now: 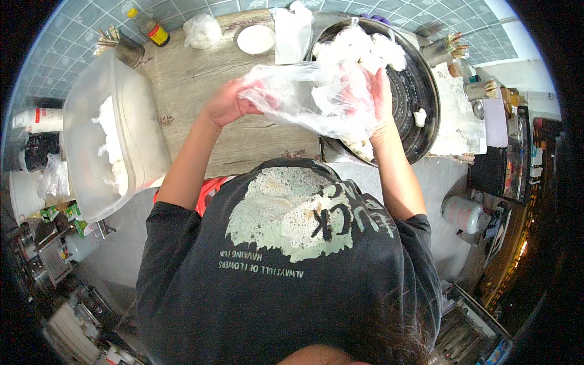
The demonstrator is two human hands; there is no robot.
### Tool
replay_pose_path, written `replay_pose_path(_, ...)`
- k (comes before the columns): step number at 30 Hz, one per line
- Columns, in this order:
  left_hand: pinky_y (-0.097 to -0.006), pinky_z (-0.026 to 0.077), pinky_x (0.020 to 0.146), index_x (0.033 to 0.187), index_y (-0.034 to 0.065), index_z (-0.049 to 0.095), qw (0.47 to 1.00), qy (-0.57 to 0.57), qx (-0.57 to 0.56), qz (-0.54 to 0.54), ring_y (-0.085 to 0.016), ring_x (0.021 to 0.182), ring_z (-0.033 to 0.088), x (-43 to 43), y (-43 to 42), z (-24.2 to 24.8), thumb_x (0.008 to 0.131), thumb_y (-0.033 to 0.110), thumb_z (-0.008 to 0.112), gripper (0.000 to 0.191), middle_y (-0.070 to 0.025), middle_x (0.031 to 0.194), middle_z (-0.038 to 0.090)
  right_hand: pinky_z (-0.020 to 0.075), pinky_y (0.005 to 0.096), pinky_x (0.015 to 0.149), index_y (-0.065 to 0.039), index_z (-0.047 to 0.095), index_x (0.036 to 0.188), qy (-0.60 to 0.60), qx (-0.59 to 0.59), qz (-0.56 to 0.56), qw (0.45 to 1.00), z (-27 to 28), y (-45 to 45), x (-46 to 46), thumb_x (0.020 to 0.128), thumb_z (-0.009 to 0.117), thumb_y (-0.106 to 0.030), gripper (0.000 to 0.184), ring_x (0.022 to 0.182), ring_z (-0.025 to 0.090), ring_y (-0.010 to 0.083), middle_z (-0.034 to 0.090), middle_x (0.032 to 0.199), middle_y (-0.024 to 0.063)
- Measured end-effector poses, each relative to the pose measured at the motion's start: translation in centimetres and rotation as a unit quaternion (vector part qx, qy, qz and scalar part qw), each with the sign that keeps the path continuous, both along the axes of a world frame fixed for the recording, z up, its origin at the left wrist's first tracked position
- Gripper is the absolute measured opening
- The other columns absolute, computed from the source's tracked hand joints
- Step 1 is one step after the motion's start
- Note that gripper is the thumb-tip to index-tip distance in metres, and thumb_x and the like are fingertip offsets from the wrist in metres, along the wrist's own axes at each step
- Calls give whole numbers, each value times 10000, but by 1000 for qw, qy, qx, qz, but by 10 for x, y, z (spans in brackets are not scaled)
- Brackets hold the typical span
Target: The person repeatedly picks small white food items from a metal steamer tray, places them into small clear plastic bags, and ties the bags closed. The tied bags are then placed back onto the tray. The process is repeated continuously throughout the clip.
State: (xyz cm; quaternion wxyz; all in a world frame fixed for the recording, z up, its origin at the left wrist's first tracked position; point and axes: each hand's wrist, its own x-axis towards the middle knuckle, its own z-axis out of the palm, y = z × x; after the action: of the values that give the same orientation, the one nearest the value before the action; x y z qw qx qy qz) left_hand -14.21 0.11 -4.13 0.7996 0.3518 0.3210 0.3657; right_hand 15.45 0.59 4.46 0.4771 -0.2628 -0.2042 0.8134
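Note:
A clear plastic bag (296,86) stretches between my two hands above the wooden-look tabletop (196,77). My left hand (237,101) grips its left end, the fingers partly covered by the film. At the other end, my right hand (376,98) has hold of the bunched film, and some of its fingers show only through the plastic. Below and beyond the right hand sits a large round dark metal pan (413,132). White lumps (358,45), some in plastic, pile at its far side. One small white piece (420,117) lies apart on the pan's bottom.
To the left stands a translucent plastic bin (141,132) with white contents. Along the tiled wall are a yellow-capped bottle (153,29), a knotted plastic bag (203,31), a white bowl (256,39), a stack of white bags (293,36) and metal stick holders (129,49). A gas cylinder (463,214) stands right.

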Motion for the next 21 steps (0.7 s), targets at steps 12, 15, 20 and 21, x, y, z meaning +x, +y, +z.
replay_pose_path(12, -326, 508, 529, 1129, -2, 493, 994, -104, 40, 0, -177, 688, 630, -21, -38, 48, 764, 311, 701, 524, -80, 909, 618, 520, 266, 739, -22, 582, 1083, 52, 71, -3, 996, -39, 30, -2, 911, 549, -148, 216, 864, 620, 147, 647, 969, 83)
replay_pose_path(15, -276, 481, 522, 1009, -14, 574, 959, 230, 96, -139, -159, 692, 644, -36, -19, 63, 713, 186, 721, 386, -61, 789, 615, 479, 233, 647, -23, 596, 1080, 94, 131, 85, 983, -7, 29, 9, 912, 549, -175, 231, 736, 562, 102, 631, 863, 43)
replay_pose_path(20, -392, 463, 825, 984, 5, 626, 909, 78, 353, -207, -285, 991, 605, -70, -9, 109, 768, 213, 669, 302, -147, 1004, 619, 430, 233, 505, -50, 644, 933, -362, 335, 323, 808, 8, 38, 10, 893, 603, -233, 192, 565, 525, 88, 595, 731, 2)
replay_pose_path(21, -416, 422, 885, 998, 30, 615, 849, 171, 411, -283, -292, 1059, 560, -61, 0, 120, 785, 217, 658, 287, -147, 1070, 597, 489, 296, 599, -59, 648, 940, -520, 372, 377, 670, 7, 44, 11, 890, 597, -247, 202, 643, 612, 160, 650, 807, 57)
